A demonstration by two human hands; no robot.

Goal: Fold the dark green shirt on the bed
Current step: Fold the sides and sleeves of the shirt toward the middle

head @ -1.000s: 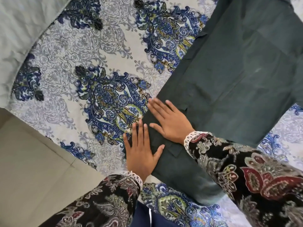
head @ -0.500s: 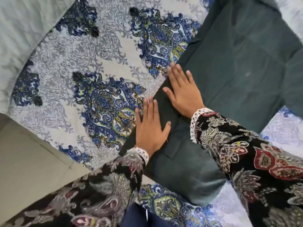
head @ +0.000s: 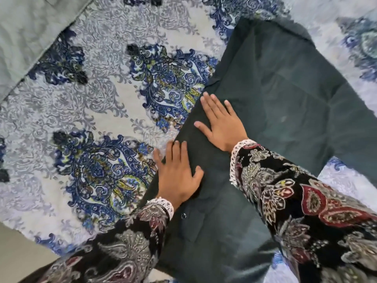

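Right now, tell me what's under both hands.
Both the left hand and right hand lie flat, palms down, on the dark green shirt, along its left edge. The shirt rests on the patterned bedspread; the bedspread beneath the shirt is hidden.

A pale bedspread [head: 106,103] printed with blue, green and grey paisley medallions covers most of the scene. A plain grey-green quilted cover [head: 30,27] lies over its far left corner, and beige floor [head: 18,248] shows at near left.
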